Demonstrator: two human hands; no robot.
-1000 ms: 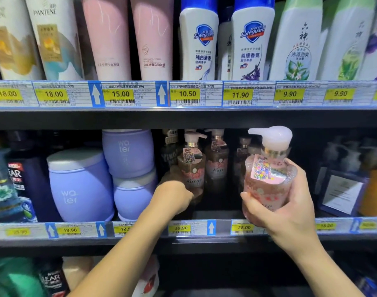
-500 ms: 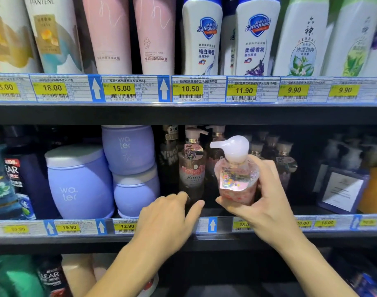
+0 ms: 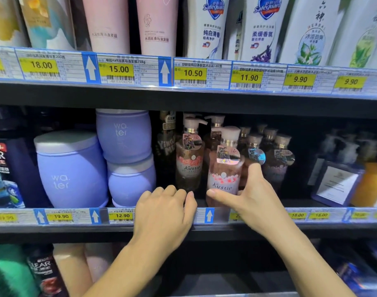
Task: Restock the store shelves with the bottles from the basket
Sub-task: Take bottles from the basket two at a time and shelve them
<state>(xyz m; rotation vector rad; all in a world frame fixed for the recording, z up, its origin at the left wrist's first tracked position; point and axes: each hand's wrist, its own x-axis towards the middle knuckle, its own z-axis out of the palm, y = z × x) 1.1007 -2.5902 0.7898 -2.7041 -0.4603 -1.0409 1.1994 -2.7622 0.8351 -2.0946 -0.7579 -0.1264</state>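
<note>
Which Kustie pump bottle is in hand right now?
The frontmost Kustie bottle, at the front edge of the shelf: the right hand wraps thumb and fingers round it. The Kustie bottle to its left stands free, further back.

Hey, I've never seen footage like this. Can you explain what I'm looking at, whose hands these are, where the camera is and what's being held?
There is no machine here. A person wears a wide-angle camera on the head, looking forward and down, so you see their own two arms reaching to a store shelf. The right hand grips a pink pump bottle labelled Kustie at the front of the middle shelf, beside a matching bottle. The left hand lies at the shelf's front edge, fingers loosely curled, holding nothing. To the left stand purple jars. Above are Safeguard bottles over yellow price tags.
</note>
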